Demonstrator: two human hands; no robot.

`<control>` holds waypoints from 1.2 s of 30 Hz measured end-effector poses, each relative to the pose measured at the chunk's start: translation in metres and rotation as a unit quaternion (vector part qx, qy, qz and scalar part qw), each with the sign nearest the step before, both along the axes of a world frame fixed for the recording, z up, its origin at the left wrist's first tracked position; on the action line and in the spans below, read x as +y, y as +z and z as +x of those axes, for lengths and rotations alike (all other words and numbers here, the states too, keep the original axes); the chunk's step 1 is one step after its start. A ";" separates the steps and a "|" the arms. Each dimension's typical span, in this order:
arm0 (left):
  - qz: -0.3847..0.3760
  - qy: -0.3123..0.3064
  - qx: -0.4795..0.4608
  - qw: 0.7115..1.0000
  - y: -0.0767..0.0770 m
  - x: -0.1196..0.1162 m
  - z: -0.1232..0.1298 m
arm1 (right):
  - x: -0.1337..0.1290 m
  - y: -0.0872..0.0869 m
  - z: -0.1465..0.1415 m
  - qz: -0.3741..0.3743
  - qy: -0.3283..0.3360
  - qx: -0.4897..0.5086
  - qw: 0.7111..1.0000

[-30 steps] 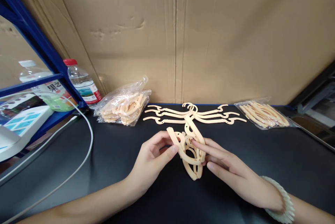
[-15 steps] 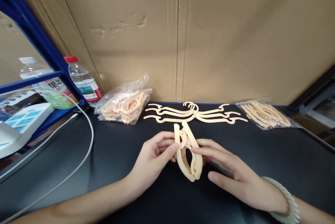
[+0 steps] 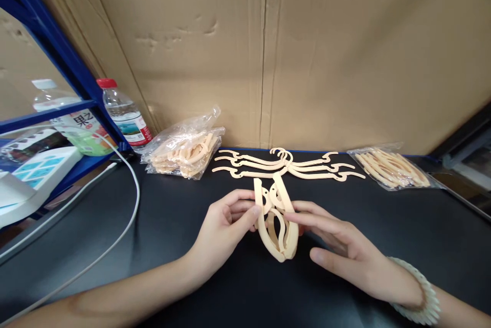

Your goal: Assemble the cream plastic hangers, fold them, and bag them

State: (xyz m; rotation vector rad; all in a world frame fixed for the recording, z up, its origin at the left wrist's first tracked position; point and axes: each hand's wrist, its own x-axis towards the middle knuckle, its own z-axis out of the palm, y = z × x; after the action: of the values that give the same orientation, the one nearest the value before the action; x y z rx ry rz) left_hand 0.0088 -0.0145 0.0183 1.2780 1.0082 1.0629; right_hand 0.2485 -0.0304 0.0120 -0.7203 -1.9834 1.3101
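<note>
A cream folding hanger [image 3: 290,233], its arms folded into a narrow V, is held above the black table [image 3: 169,282]. My left hand [image 3: 226,225] pinches its left arm between thumb and fingers. Against the right arm lie the fingertips of my right hand [image 3: 341,246], whose thumb stands apart and touches nothing. Just behind, several unfolded hangers [image 3: 264,175] of the same kind lie overlapping in a row, hooks pointing to the back.
Clear plastic bags of folded hangers lie at back left [image 3: 184,156] and back right [image 3: 391,167]. Cardboard [image 3: 207,62] walls off the back. At left are a red-capped bottle [image 3: 128,118], a blue shelf frame [image 3: 61,46] and a white cable [image 3: 134,205].
The folded hanger's two arms have spread slightly apart at the top, with the right arm shifting right. My right hand has moved a little right with it.
</note>
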 end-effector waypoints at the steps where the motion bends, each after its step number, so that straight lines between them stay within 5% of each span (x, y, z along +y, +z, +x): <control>1: -0.004 -0.007 -0.004 1.000 0.000 0.000 0.000 | 0.000 0.000 0.000 0.009 -0.001 -0.017 1.000; 13: -0.034 -0.028 0.010 0.999 -0.005 0.003 -0.001 | 0.000 -0.007 0.004 0.114 0.011 -0.111 0.987; 24: -0.082 -0.013 0.132 0.988 -0.009 0.027 -0.023 | 0.017 -0.015 0.007 0.109 -0.105 -0.076 0.986; 28: -0.007 -0.022 0.227 0.974 -0.008 0.027 -0.027 | 0.015 -0.011 0.006 0.159 -0.084 -0.120 0.976; 36: 0.151 -0.051 0.407 0.899 -0.004 0.019 -0.030 | 0.013 -0.011 0.006 0.241 -0.037 -0.172 0.954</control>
State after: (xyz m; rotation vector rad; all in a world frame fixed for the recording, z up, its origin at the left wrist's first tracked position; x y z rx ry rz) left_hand -0.0214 0.0040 0.0141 2.0958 1.3969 0.5947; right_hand 0.2549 -0.0177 0.0015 -0.8053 -2.3988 0.6352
